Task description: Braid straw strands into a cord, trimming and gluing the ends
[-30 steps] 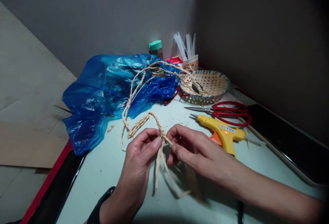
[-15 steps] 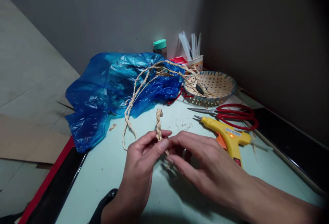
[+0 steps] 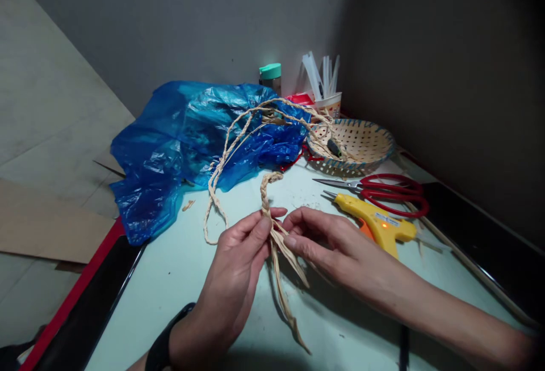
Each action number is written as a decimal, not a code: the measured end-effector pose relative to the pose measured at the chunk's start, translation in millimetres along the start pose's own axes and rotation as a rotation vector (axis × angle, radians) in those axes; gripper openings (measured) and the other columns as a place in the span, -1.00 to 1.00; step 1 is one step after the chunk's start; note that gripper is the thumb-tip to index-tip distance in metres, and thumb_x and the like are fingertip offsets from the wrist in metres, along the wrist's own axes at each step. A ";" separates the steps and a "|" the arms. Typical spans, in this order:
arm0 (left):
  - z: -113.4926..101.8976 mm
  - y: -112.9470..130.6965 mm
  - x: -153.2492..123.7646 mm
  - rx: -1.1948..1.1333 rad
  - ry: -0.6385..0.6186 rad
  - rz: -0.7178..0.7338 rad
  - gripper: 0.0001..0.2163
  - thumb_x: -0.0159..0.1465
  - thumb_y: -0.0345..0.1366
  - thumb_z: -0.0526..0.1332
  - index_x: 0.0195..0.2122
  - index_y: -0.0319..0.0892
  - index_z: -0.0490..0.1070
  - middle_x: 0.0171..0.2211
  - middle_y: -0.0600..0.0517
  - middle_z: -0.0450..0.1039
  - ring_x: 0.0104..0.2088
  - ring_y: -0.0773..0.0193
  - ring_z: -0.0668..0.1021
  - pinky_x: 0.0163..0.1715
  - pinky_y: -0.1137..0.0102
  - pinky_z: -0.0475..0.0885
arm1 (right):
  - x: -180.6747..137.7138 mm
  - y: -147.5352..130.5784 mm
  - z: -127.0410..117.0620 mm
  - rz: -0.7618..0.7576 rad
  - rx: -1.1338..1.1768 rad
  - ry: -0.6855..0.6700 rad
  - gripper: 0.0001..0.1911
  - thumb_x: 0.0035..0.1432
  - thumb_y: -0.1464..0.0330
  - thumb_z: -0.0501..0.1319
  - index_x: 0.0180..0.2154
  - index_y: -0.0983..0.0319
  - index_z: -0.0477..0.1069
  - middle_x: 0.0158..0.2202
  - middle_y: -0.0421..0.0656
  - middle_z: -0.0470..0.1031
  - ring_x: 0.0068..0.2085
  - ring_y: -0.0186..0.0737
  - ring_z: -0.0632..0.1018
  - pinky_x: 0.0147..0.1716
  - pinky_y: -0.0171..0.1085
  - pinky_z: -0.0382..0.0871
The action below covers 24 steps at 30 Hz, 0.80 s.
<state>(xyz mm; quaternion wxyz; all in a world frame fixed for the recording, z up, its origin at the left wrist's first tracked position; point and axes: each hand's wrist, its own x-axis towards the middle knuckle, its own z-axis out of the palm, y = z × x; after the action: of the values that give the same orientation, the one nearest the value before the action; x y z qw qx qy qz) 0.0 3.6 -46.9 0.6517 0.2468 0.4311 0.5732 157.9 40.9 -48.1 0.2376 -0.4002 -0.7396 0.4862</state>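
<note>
So the left hand (image 3: 238,257) is pinching the braid (image 3: 263,192) over the counter (image 3: 157,291), left of the glue gun (image 3: 368,212), loose strands (image 3: 293,258) dangling. Right hand (image 3: 336,243) is pinching one too, nearer the glue gun. Scissors (image 3: 383,195) are lying just behind it, basket (image 3: 366,138) sitting farther back.

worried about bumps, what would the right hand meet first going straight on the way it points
The right hand would likely meet the loose strands first, then the left hand; depth is unclear.
</note>
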 end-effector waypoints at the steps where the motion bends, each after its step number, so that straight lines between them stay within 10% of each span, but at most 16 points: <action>1: 0.3 -0.4 0.4 0.007 0.010 0.004 -0.87 0.26 -0.32 0.31 -0.21 -0.19 0.61 -0.31 -0.03 0.61 -0.19 0.20 0.61 -0.13 0.39 0.47 | 0.4 0.9 0.5 0.004 0.017 -0.011 -0.77 0.33 0.16 0.10 -0.25 0.17 0.37 -0.34 -0.22 0.48 -0.32 -0.23 0.44 -0.39 -0.28 0.23; 15: -6.3 -7.8 1.7 0.273 0.061 -0.002 -0.86 0.22 -0.21 0.31 -0.37 -0.17 0.44 -0.66 0.20 0.24 -0.73 0.52 0.16 -0.74 0.59 0.05 | -8.0 -13.2 4.9 -0.287 -0.255 0.183 -0.85 0.30 0.44 0.07 -0.33 0.23 0.36 -0.46 -0.24 0.41 -0.45 -0.35 0.39 -0.44 -0.33 0.21; 24: -1.2 -4.0 -3.8 0.095 0.079 -0.037 -0.89 0.14 -0.32 0.39 -0.39 -0.26 0.56 -0.45 0.03 0.51 -0.40 0.38 0.51 -0.35 0.56 0.42 | -15.4 4.2 22.4 -0.630 -0.597 0.172 -0.78 0.28 0.54 0.00 -0.28 0.31 0.41 -0.43 -0.11 0.43 -0.45 -0.22 0.40 -0.49 -0.23 0.23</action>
<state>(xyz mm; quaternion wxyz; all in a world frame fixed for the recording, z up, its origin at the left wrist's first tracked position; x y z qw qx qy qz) 1.2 -1.2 -49.8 0.6324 0.2466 0.4877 0.5491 151.5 17.2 -60.6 0.3090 -0.2452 -0.9111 0.1198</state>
